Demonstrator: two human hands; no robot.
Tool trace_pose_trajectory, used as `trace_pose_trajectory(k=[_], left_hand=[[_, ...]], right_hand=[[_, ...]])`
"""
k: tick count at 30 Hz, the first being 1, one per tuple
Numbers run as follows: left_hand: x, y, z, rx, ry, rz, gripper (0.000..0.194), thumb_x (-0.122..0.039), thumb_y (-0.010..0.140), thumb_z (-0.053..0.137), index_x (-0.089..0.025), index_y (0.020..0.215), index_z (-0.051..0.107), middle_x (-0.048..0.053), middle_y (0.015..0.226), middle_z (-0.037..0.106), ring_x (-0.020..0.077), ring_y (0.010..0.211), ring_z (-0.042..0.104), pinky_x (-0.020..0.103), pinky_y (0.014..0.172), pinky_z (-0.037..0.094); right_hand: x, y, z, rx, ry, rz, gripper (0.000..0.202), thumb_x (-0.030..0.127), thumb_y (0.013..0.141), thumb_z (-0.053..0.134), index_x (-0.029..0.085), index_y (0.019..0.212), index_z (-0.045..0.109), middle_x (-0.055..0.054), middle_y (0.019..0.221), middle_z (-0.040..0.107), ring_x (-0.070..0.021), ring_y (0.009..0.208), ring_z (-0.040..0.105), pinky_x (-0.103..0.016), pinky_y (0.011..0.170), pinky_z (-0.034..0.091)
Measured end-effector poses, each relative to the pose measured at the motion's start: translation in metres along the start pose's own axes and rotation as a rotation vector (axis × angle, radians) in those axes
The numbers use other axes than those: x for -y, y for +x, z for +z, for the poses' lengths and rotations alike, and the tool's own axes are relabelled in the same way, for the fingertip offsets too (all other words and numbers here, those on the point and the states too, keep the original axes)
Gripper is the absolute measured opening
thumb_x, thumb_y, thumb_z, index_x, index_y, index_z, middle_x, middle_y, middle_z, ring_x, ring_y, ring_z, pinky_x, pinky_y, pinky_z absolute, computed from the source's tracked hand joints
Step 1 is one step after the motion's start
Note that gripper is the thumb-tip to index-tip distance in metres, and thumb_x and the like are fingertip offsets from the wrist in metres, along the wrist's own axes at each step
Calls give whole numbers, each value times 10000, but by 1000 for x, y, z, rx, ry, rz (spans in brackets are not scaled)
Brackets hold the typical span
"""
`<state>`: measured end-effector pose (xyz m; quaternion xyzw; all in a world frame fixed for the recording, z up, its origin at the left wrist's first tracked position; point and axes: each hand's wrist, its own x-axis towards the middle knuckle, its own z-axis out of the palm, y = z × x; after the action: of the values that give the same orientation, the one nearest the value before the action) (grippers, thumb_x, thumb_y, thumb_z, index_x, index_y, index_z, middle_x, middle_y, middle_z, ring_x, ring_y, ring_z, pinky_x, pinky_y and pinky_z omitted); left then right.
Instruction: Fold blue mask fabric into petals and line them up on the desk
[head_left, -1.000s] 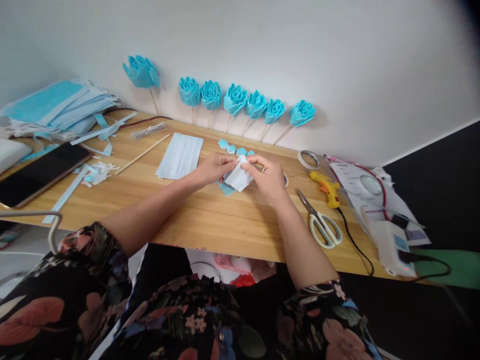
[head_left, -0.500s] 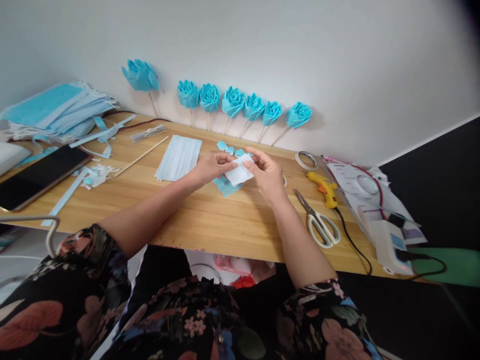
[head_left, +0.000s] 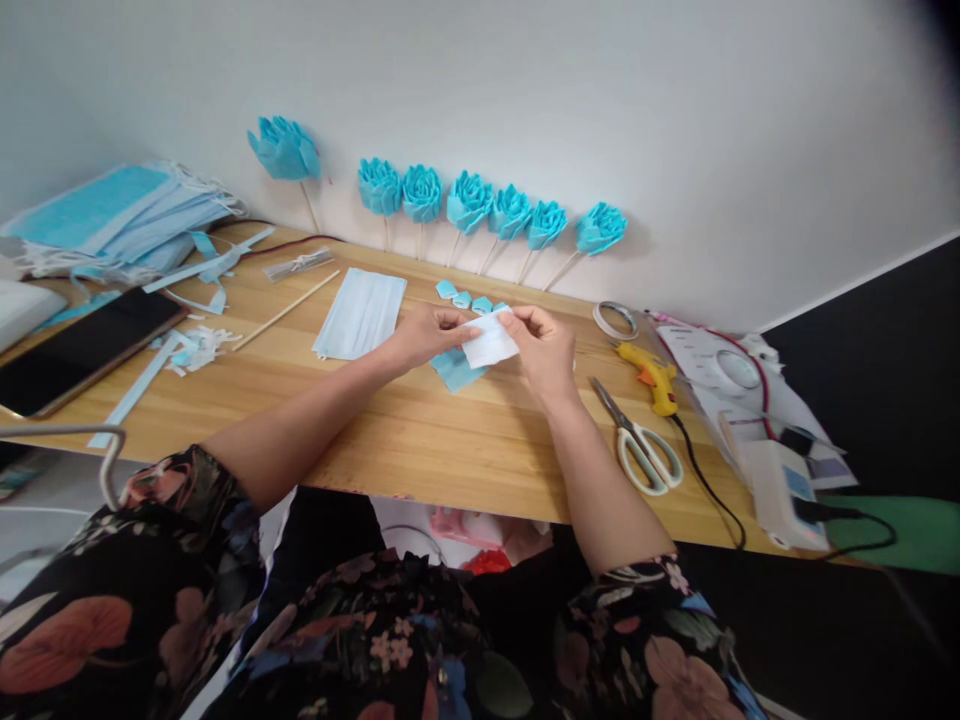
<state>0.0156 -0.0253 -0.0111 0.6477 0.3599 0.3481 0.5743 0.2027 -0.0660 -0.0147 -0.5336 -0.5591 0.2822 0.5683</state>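
Lying at the far left of the bench (head_left: 420, 450), a pile of face masks (head_left: 97, 215) sits behind a dark phone (head_left: 82, 350); cut strips (head_left: 129, 400), scraps (head_left: 196, 348) and a bare wooden stick (head_left: 286, 310) come next. Seven blue flowers (head_left: 469, 203) on stems lean along the wall (head_left: 480, 90) and look finished. A pale mask (head_left: 361, 312) lies flat, apparently uncut. Just right of it, the left hand (head_left: 426, 335) pinches one edge of a small white sheet (head_left: 491, 342), held between both hands near a row of small blue pieces (head_left: 482, 304). Those seem shaped but loose; the sheet looks flat and unfolded, and a flat blue piece (head_left: 456, 372) shows beneath it. None of these is yet on a stem. The right hand (head_left: 546, 350) grips the sheet's other side. Beyond it lie a tape roll (head_left: 634, 322), scissors (head_left: 651, 458) near the right forearm, and a yellow glue gun (head_left: 656, 380), whose black cord (head_left: 705, 470) crosses the bench's right end. Nothing blocks the hands.
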Motion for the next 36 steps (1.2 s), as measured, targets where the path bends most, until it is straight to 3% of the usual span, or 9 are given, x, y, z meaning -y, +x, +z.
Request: trace_pose_trajectory(k=[13,20,25,32,36], left_hand=[[3,3,-1,-49,93,54,213,-270,735,762,-156,645,606,-19,638,565,93,619,452,252,597,326],[4,1,-1,0,75,79,247,-348,771,735,-166,671,601,-9,665,574,105,635,468,257,616,349],[1,0,1,-8,-15,123,233,-382,821,721,-151,841,705,38,822,687,138,779,586,265,701,433],[2,0,2,-3,-86,106,201,-321,788,752,-144,736,671,16,757,686,122,719,595,260,689,476],[0,-1,2,-20,-79,112,219,-336,770,758,-146,727,658,13,725,658,116,689,570,257,666,452]], right_hand=[[-1,1,2,-51,13,-32,254,454,776,729,200,780,720,16,696,669,-127,633,560,-261,598,457],[1,0,2,-52,-31,-43,299,507,801,711,211,768,688,17,677,632,-134,642,546,-263,592,448],[5,-5,5,3,-64,-53,279,490,820,696,213,784,695,14,697,653,-139,662,559,-267,616,452],[6,-6,6,67,-54,-77,253,446,853,671,207,773,691,24,673,625,-127,640,540,-264,615,423],[4,-4,4,156,-11,-19,300,509,823,696,210,846,713,19,738,661,-133,677,551,-264,637,438]])
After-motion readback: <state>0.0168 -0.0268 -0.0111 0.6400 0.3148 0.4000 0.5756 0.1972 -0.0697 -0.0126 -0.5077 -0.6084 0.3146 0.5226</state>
